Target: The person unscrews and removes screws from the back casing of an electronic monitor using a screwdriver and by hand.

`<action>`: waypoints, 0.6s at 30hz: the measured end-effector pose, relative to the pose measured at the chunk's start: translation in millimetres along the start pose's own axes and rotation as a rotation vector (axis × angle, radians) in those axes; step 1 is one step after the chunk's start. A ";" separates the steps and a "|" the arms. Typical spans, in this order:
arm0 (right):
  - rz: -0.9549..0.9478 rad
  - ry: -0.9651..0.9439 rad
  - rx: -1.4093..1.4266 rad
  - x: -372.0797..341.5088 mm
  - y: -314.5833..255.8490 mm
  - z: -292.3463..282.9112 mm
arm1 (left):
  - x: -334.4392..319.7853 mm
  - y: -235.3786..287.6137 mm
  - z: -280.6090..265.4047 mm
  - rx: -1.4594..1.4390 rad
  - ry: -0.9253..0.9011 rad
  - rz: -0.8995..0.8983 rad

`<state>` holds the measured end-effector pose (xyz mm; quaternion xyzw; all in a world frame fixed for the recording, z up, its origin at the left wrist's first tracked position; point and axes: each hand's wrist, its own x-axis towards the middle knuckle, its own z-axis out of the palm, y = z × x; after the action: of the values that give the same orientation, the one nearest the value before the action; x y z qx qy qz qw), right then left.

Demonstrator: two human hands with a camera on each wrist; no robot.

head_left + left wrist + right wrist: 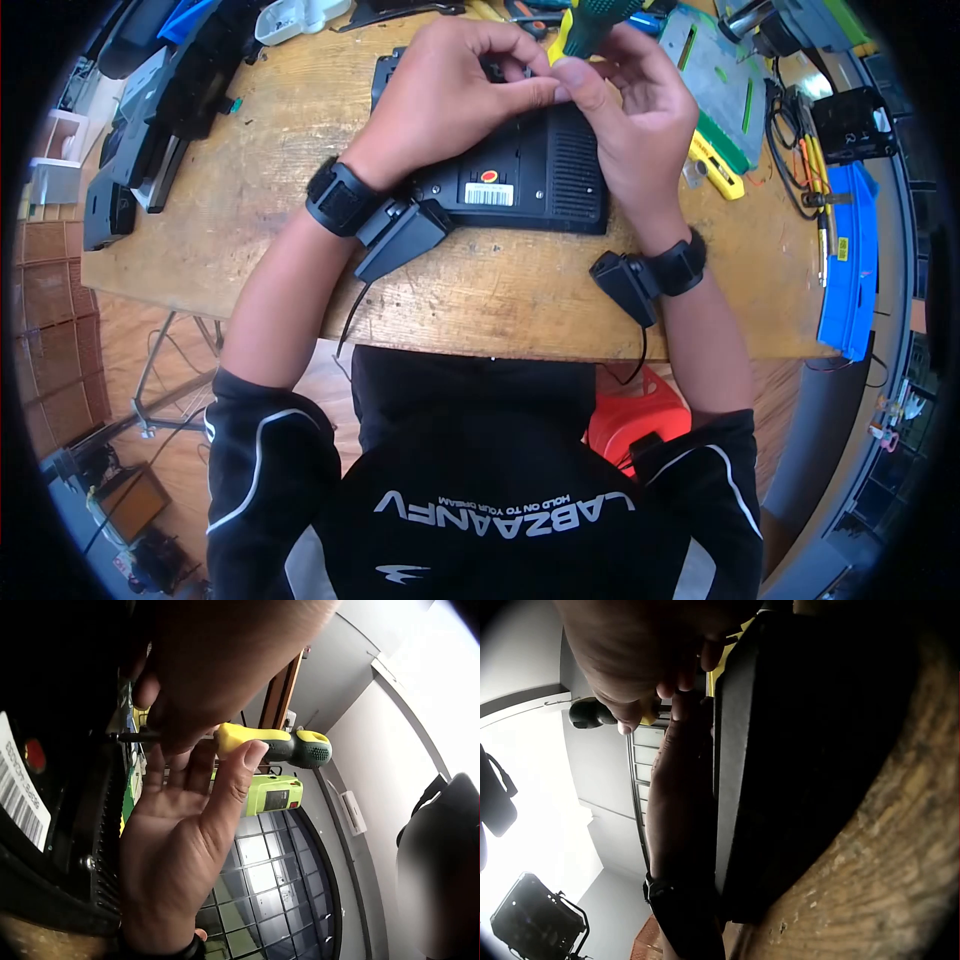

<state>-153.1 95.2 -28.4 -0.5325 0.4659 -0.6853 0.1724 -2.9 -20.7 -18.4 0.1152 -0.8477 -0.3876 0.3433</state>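
Black shirt [480, 450] nearest, my left hand [445, 95] pinches one screwdriver [598, 25], top cropped in head view, over one black device [530, 165]; whether my right hand [648, 115] grips too, I cannot tell.

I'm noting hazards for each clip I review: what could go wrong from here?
The screwdriver has its shaft pointed at the black device, so it could slip and scratch it. The left hand and right hand crowd the screwdriver, so a slip might jab a finger. The yellow cutter lies near the right hand and might be knocked.
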 end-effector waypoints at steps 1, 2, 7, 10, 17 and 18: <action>-0.060 0.024 -0.085 -1.0 3.2 -1.4 | 0.1 2.9 0.9 -0.054 0.015 -0.056; -0.033 0.045 -0.044 -1.5 5.2 -2.5 | 0.4 5.2 -0.5 -0.047 0.008 -0.076; -0.005 0.071 -0.074 -1.9 2.9 1.4 | -3.5 11.0 -2.8 -0.007 -0.032 -0.106; 0.073 0.030 0.062 -0.9 0.1 1.0 | -2.3 6.0 -1.7 -0.069 -0.058 -0.120; 0.003 0.037 -0.212 -3.5 7.9 -0.6 | 1.6 6.4 -3.1 -0.075 0.021 -0.180; -0.030 0.058 -0.221 -1.9 9.1 0.2 | 1.7 5.2 -2.2 -0.067 0.026 -0.207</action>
<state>-154.6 92.0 -36.9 -0.5349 0.5355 -0.6475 0.0889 -2.3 -19.3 -12.7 0.1958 -0.8133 -0.4474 0.3163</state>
